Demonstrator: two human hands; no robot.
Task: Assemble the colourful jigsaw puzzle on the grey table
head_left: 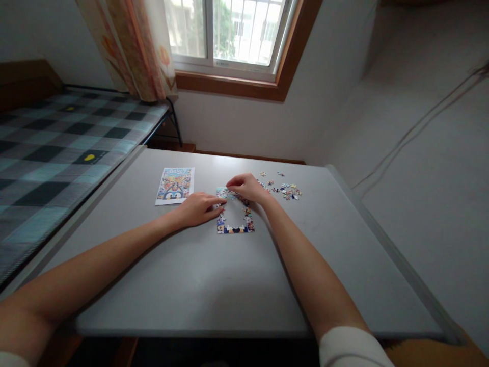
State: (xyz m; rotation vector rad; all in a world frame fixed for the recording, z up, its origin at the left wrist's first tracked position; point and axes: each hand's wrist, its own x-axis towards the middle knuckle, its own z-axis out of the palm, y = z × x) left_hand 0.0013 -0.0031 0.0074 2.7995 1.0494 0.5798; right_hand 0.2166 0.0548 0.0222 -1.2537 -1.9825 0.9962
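A jigsaw puzzle lies flat on the grey table, its border joined into an upright rectangle around a bare middle. Along its left side rests my left hand, open, with fingers stretched out onto the pieces. My right hand is over the puzzle's top edge, thumb and fingertips pinched together on a puzzle piece there; the piece itself is mostly hidden by the fingers. Loose puzzle pieces lie in a small heap to the right of my right hand, with several others scattered behind it.
Left of the puzzle lies a printed picture sheet with a colourful cartoon design. The table has a raised strip on its right edge. A bed with a checked cover stands at the left, and a window is behind.
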